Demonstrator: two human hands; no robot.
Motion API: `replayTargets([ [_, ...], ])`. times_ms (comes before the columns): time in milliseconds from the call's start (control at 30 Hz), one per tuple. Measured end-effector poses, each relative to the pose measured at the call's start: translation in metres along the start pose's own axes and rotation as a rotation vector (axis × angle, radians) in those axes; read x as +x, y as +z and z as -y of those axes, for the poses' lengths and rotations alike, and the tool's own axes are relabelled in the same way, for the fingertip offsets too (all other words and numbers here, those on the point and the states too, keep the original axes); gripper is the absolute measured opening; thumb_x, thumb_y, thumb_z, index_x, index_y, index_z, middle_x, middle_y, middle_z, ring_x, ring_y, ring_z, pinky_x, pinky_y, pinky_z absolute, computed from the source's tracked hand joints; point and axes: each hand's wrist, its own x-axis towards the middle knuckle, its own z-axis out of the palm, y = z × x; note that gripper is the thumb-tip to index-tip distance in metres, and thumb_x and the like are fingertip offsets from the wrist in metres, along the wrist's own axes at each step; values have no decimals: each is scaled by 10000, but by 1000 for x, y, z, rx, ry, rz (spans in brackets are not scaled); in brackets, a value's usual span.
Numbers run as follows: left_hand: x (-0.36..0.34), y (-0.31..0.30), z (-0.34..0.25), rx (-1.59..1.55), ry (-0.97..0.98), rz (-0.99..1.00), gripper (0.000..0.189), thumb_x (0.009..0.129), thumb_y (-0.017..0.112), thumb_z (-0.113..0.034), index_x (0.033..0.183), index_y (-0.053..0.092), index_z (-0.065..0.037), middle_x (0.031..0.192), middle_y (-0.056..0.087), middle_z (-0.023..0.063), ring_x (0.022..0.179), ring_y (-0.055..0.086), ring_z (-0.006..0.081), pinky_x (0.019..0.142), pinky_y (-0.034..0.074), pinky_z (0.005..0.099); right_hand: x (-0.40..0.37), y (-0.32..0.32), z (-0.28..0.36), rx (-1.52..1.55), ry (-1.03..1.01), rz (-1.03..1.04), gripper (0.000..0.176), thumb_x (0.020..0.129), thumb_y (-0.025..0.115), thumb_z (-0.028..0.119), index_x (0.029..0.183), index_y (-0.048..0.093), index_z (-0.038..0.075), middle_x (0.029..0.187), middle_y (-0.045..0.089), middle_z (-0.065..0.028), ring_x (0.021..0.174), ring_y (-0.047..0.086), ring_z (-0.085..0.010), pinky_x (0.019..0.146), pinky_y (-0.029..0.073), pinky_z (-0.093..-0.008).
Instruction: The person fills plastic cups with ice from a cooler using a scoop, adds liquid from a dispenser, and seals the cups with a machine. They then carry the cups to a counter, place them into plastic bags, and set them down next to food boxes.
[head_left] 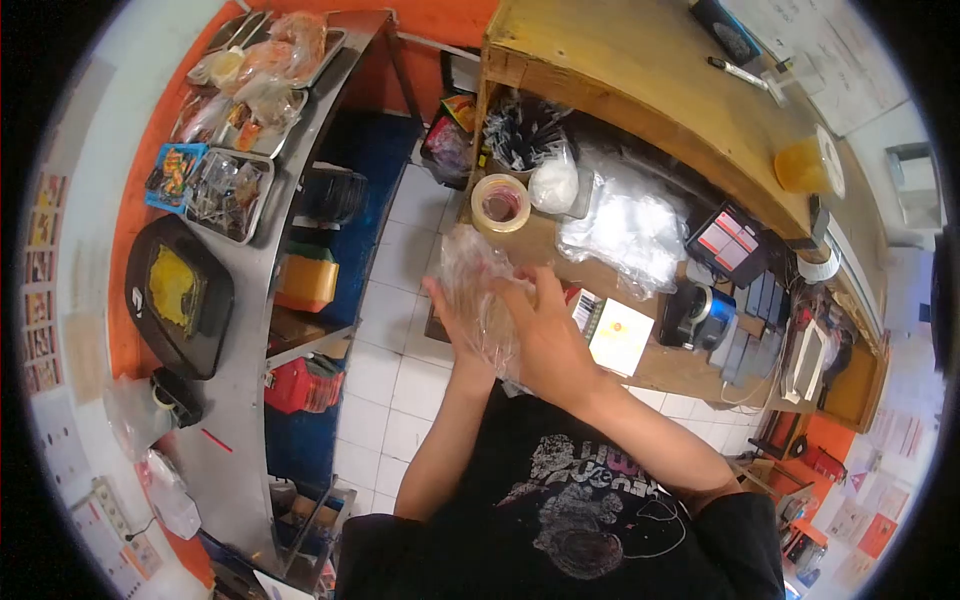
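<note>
A crumpled clear plastic bag (472, 270) is pressed between my two hands in front of my chest. My left hand (450, 318) lies flat against its left side, fingers pointing up. My right hand (545, 335) covers the bag from the right, fingers spread over it. Just beyond the bag a roll of clear tape (501, 203) lies on the wooden lower shelf (560, 255) of the counter.
A heap of clear plastic bags (625, 225) and a small card terminal (728, 243) sit on the shelf. A steel counter (240, 330) on the left carries trays of wrapped food (262, 70) and a black pan (178, 295). White floor tiles (395, 330) lie between.
</note>
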Motion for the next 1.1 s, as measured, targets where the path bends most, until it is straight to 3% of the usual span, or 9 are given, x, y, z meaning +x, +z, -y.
replayTargets([
  [133, -15, 55, 6, 217, -22, -95, 703, 1129, 358, -606, 1611, 412, -98, 1586, 513, 141, 1450, 507, 293, 1236, 387, 495, 16, -3, 2, -24, 2, -72, 658, 804, 705, -76, 1430, 523, 6, 1397, 434, -305, 1277, 522, -522, 1042, 516, -509],
  [333, -35, 44, 12, 274, -75, -170, 568, 1167, 395, -433, 1618, 388, -89, 1586, 519, 84, 1468, 497, 246, 1224, 410, 439, 19, -2, -5, -84, 13, -74, 585, 839, 678, -57, 1405, 540, -8, 1405, 440, -311, 1299, 507, -522, 1054, 508, -511],
  [467, -42, 23, 11, 315, -108, -130, 591, 1164, 344, -471, 1635, 389, -116, 1643, 475, 87, 1506, 458, 260, 1274, 344, 461, 10, 20, -10, -235, 5, -140, 458, 894, 667, 63, 1342, 598, 1, 1347, 513, -271, 1231, 561, -460, 991, 558, -470],
  [767, -25, -53, 7, 135, -157, -282, 570, 1128, 380, -461, 1578, 479, -126, 1565, 559, 94, 1441, 533, 291, 1201, 443, 500, 9, 41, -50, -464, 44, -7, 504, 890, 685, 121, 1374, 601, 7, 1367, 525, -289, 1176, 597, -458, 986, 559, -489],
  [800, -21, -77, 5, -56, -237, -70, 572, 1120, 382, -470, 1566, 496, -131, 1548, 575, 96, 1422, 551, 302, 1177, 466, 524, 8, 46, -60, -465, 44, -4, 504, 890, 685, 121, 1374, 601, 7, 1367, 525, -289, 1176, 597, -458, 986, 559, -489],
  [867, -23, -82, 7, -248, -316, 139, 574, 1112, 383, -478, 1555, 512, -136, 1531, 590, 98, 1403, 569, 314, 1153, 488, 549, 3, 56, -87, -102, 263, -127, 466, 910, 719, 93, 1357, 618, 5, 1274, 615, -308, 1151, 649, -463, 911, 548, -482],
  [933, -25, -64, 9, 40, -227, -225, 570, 1110, 382, -482, 1545, 524, -143, 1520, 595, 105, 1378, 589, 335, 1117, 516, 573, 0, 54, -121, -74, 289, 38, 428, 918, 729, 106, 1320, 634, -9, 1164, 662, -284, 1096, 682, -450, 889, 552, -490],
  [967, -25, -57, 7, 43, -231, -225, 570, 1110, 382, -482, 1545, 524, -143, 1520, 595, 105, 1378, 589, 335, 1117, 516, 573, 1, 51, -127, -47, 305, 207, 394, 926, 739, 118, 1284, 651, -22, 1055, 710, -260, 1041, 715, -437, 867, 556, -497],
  [1100, -24, -60, 11, 74, -284, -230, 524, 1089, 469, -453, 1502, 559, -143, 1499, 613, 106, 1369, 599, 319, 1018, 592, 520, -7, 28, -112, -50, 260, 121, 293, 944, 731, 125, 1176, 664, -41, 870, 712, -196, 863, 729, -372, 796, 562, -465],
])
